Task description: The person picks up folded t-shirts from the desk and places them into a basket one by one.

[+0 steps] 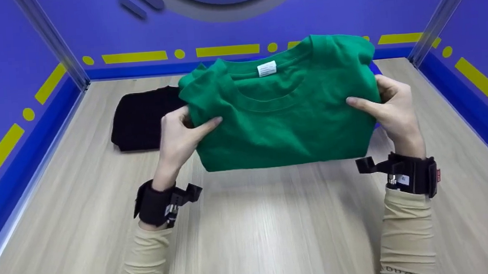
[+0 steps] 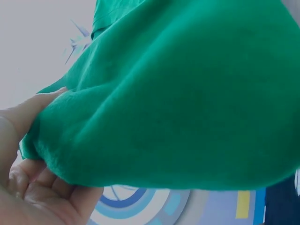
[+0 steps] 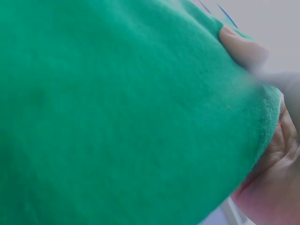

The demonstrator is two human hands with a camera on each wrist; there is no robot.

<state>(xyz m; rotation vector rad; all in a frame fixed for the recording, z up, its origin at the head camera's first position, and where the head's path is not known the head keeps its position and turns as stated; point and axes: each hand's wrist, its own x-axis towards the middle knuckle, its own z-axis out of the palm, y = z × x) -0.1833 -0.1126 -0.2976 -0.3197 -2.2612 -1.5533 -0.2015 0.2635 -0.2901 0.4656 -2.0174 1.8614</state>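
A green T-shirt (image 1: 278,125), folded into a compact bundle with its round collar and white neck label facing up, is held above the table between both hands. My left hand (image 1: 178,137) grips its left side, thumb on the front and fingers behind. On the opposite side my right hand (image 1: 396,109) grips the edge the same way. In the left wrist view the left fingers (image 2: 61,190) curl beneath the cloth. Green cloth fills most of the right wrist view, with the right thumb (image 3: 243,49) pressed on it. The fingers behind the shirt are mostly hidden.
A folded black garment (image 1: 142,121) lies on the wooden table (image 1: 260,231) at the back left, partly behind the left hand. Something blue (image 1: 375,71) shows behind the shirt's right side, mostly hidden. Blue-purple walls (image 1: 235,28) enclose the back and sides.
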